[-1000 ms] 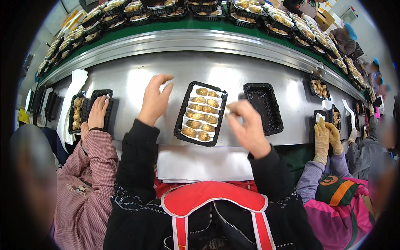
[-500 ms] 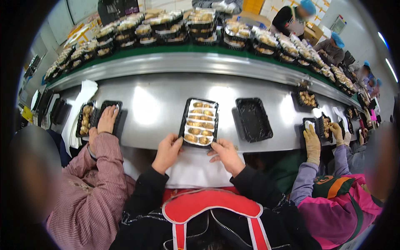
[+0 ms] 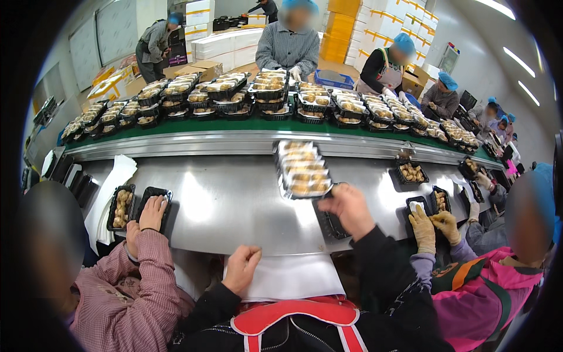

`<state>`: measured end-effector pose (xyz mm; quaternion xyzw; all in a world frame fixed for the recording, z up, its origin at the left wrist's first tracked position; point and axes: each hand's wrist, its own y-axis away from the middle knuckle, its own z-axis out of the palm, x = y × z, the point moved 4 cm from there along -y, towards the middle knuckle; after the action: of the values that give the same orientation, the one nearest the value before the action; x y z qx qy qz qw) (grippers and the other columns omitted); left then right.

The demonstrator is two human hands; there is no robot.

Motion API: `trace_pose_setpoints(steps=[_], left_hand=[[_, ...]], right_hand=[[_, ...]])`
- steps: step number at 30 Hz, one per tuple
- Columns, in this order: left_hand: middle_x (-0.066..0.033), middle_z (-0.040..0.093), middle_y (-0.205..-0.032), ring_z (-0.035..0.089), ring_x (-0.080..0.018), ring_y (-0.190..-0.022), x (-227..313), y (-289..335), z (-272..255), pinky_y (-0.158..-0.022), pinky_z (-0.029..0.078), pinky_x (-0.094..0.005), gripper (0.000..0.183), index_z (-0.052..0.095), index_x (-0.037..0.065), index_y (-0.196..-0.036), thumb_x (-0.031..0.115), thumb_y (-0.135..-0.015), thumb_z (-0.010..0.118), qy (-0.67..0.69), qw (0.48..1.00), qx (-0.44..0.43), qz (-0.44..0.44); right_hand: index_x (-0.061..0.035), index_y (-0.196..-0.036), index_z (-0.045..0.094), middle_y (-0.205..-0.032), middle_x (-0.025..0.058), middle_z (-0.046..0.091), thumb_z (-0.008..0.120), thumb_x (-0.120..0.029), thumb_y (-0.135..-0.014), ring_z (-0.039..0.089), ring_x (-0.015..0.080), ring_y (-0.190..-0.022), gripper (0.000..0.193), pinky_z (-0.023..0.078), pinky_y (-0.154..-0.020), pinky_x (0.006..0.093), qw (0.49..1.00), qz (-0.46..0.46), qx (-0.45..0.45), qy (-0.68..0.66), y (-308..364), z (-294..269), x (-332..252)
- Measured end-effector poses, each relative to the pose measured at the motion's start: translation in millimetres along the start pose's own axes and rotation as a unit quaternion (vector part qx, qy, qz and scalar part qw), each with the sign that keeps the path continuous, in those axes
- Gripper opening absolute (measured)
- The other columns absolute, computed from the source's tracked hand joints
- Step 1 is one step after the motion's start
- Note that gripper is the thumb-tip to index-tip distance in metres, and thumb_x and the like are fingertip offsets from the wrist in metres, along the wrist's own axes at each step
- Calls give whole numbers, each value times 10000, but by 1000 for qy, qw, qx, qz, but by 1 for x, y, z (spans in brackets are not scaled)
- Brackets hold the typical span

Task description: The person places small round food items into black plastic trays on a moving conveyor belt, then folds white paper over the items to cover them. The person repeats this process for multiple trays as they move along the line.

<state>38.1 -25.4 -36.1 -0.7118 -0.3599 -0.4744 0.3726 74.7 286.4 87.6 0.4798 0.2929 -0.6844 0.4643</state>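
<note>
a: item one, the filled tray [image 3: 304, 170]. location?
b: hanging over the far part of the steel table [image 3: 205, 214], tilting, apparently clear of the surface.
a: hands?
b: right hand [image 3: 350, 211]: gripping the near right corner, motion blurring the fingertips. left hand [image 3: 242, 267]: hovering by the table's near edge, above the white sheets [image 3: 293, 281]; fingers curling, nothing showing in them; how tightly they are closing, cannot tell.
a: handling, as judged?
b: fairly light, the thin black plastic probably flexing a little; smooth rim, possibly slipping under damp fingers. the brown-gold pieces [image 3: 309, 185] are sitting in rows, likely bruising or rolling if tipped.
a: best hold?
b: both long sides, fingers supporting under the rim; one corner alone is inviting twist.
a: adjacent?
b: second black tray [image 3: 335, 227], sitting partly behind the right hand.
</note>
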Motion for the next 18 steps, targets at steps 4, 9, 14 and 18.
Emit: trace_pose_setpoints(steps=[4, 9, 14, 18], left_hand=[[-150, 644, -851, 640, -286, -732, -12, 16, 7, -665, 508, -332, 63, 689, 18, -957, 52, -903, 691, -76, 995, -28, 66], [-131, 681, -844, 664, -320, -742, -21, 18, 12, -672, 521, -382, 64, 709, 40, -917, 42, -853, 708, -80, 993, -33, 80], [-107, 713, -789, 687, -304, -726, -18, 8, 10, -672, 527, -390, 68, 740, 64, -888, 74, -821, 735, -106, 990, -56, 79], [-100, 727, -800, 698, -290, -718, -24, 8, 8, -682, 538, -379, 66, 752, 77, -882, 81, -816, 745, -105, 991, -58, 65]], right_hand=[[59, -919, 592, -920, 138, 637, 552, -86, -980, 717, 298, -835, 163, 595, -766, 401, 977, -163, -29, 134, -93, -20, -80], [84, -1058, 567, -965, 189, 652, 510, -56, -976, 706, 332, -789, 172, 610, -732, 433, 992, -107, 63, 38, -198, -12, -131], [77, -1120, 545, -969, 183, 632, 490, -64, -1001, 675, 315, -762, 192, 600, -686, 425, 991, -84, 101, 36, -279, -22, -128], [71, -1114, 536, -967, 178, 619, 475, -37, -978, 671, 318, -764, 184, 598, -686, 426, 987, -73, 121, 75, -314, -22, -117]])
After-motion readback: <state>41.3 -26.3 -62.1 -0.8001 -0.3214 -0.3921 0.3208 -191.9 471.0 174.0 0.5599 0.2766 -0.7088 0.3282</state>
